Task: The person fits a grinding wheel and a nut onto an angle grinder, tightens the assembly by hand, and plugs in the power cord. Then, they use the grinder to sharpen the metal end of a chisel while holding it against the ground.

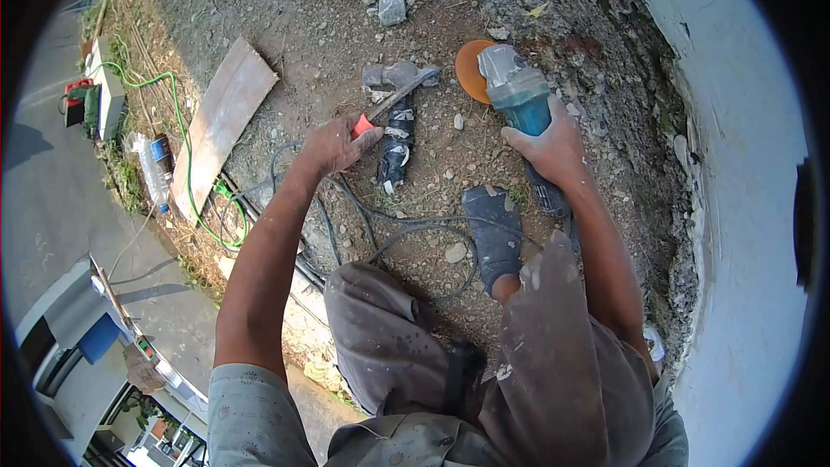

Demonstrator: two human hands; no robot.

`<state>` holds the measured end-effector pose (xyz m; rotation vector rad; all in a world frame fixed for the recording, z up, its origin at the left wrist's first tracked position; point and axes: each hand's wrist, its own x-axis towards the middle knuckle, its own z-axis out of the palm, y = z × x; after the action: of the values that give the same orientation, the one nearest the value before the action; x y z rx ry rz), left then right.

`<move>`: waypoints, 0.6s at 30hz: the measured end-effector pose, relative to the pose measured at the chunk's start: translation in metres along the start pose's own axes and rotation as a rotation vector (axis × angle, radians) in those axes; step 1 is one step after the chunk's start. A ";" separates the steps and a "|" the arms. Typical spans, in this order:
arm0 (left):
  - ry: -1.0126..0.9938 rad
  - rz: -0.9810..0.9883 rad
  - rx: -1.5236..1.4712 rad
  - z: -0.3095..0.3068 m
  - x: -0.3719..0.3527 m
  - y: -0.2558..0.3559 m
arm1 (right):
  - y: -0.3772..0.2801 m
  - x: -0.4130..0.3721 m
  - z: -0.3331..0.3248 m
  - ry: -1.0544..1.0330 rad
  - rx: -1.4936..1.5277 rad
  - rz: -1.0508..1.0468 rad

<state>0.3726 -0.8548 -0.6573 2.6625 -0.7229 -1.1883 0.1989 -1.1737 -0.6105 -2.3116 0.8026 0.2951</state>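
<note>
My right hand is wrapped round the body of a teal and grey angle grinder. An orange disc sits at the grinder's front end, over the soil. On the left, my left hand grips a metal bar by its red end. The bar's far end overlaps the head of a hammer, which lies on the ground with its handle wrapped in dark tape. Part of the red grip is hidden by my fingers.
Dark cable loops over the ground beside my shoe. A white wall rises at the right. On the left lie a board, a plastic bottle and a green cord. A pale rock lies farther ahead.
</note>
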 end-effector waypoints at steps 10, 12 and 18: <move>0.131 -0.004 0.148 0.021 -0.023 0.029 | -0.006 -0.001 0.005 -0.024 -0.036 0.012; 0.097 -0.033 0.139 0.018 -0.023 0.031 | -0.009 -0.002 0.006 -0.034 -0.039 0.004; 0.285 -0.027 0.216 0.042 -0.021 0.027 | -0.028 0.000 0.010 -0.083 -0.026 -0.022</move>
<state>0.3199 -0.8651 -0.6633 2.9398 -0.8060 -0.7471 0.2166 -1.1506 -0.6040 -2.3146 0.7361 0.3907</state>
